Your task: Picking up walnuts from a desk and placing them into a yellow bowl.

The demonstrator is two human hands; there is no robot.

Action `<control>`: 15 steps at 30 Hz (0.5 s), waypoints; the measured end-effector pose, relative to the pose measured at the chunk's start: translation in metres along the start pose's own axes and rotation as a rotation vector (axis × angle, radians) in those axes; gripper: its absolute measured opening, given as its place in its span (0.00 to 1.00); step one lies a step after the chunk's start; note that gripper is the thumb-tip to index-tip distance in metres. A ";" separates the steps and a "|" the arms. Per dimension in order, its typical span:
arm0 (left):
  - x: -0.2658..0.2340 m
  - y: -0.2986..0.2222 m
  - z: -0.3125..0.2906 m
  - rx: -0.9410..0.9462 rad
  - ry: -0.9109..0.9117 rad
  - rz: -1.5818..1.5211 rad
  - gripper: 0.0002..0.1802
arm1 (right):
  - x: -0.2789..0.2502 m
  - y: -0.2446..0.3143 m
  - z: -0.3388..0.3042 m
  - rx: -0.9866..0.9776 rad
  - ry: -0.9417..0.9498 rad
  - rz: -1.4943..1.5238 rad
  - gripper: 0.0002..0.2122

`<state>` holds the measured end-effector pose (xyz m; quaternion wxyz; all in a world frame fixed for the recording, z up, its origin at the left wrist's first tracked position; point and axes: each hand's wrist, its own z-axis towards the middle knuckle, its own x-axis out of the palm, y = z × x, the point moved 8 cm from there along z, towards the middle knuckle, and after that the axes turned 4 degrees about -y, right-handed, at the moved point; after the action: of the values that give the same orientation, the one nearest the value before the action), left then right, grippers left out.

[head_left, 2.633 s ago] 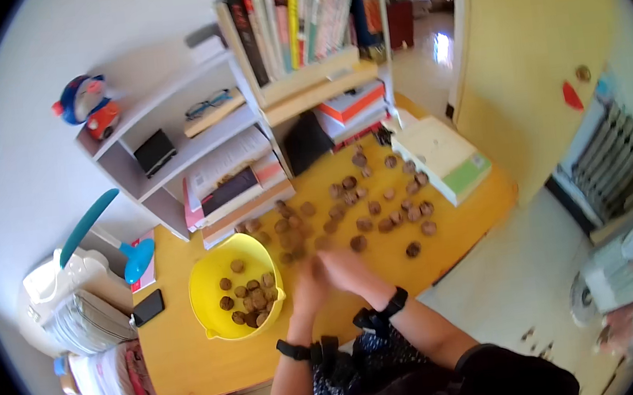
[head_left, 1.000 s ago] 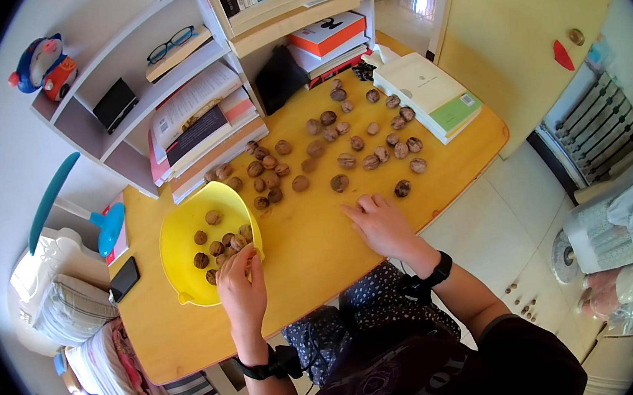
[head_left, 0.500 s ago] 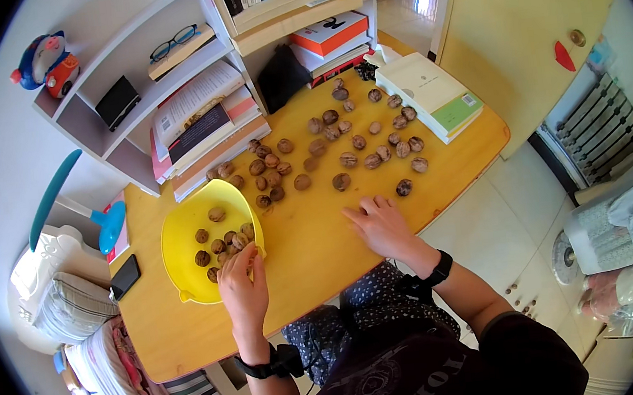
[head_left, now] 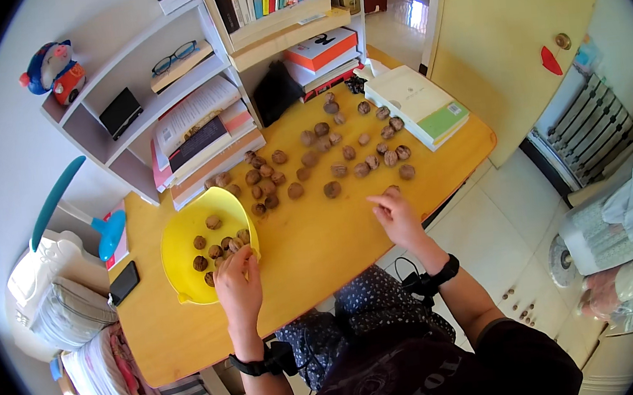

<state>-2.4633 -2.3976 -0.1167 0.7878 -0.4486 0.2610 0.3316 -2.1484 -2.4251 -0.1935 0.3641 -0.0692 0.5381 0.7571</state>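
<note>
My left hand (head_left: 237,287) sits at the near rim of the yellow bowl (head_left: 183,246), fingers curled over the edge and reaching into it; I cannot tell from this height whether they are closed on a walnut or just resting among the ones inside. About ten walnuts in the bowl (head_left: 218,248) lie gathered toward the side nearest that hand. My right hand (head_left: 397,218) lies on the wooden table (head_left: 314,248) further to the right, fingers drawn together and pointing at a single walnut (head_left: 391,189) by the table's right edge; the fingertips look to be touching it or just beside it, and whether they have pinched it I cannot make out. The rest of the loose walnuts (head_left: 328,158) are scattered across the far half of the table, between the bowl and a stack of white and green books (head_left: 419,106) at the far right corner. One of them, a walnut by itself (head_left: 332,190), lies nearer to me than most, between the bowl and my right hand. Behind the table stands a white bookshelf (head_left: 169,113) holding books, with a pair of glasses (head_left: 174,58) on one shelf. A black phone (head_left: 123,283) lies on the table's left end, just left of the bowl. Both wrists wear dark bands.
</note>
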 end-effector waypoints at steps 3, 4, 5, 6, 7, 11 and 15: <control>0.002 0.000 0.001 0.006 -0.024 0.003 0.08 | -0.017 0.001 0.002 -0.007 -0.068 0.086 0.07; 0.003 -0.002 0.002 0.010 -0.021 -0.002 0.08 | -0.019 -0.002 0.002 -0.004 -0.073 0.082 0.07; 0.002 -0.003 0.002 -0.006 -0.022 -0.021 0.09 | -0.024 -0.008 0.000 0.014 -0.104 0.071 0.06; 0.000 -0.003 0.002 -0.025 -0.024 -0.037 0.09 | -0.028 -0.012 -0.001 0.032 -0.132 0.062 0.05; 0.000 -0.004 0.003 -0.024 -0.020 -0.040 0.09 | -0.032 -0.015 -0.002 0.035 -0.134 0.059 0.05; -0.002 -0.005 0.005 0.004 -0.041 -0.028 0.09 | -0.058 -0.027 -0.013 0.069 -0.230 -0.008 0.05; -0.005 -0.012 0.008 -0.005 -0.052 -0.020 0.09 | -0.074 -0.037 -0.019 0.125 -0.242 -0.136 0.04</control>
<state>-2.4570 -2.3963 -0.1031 0.7966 -0.4444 0.2350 0.3358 -2.0772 -2.4713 -0.1931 0.4803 0.0089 0.5303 0.6986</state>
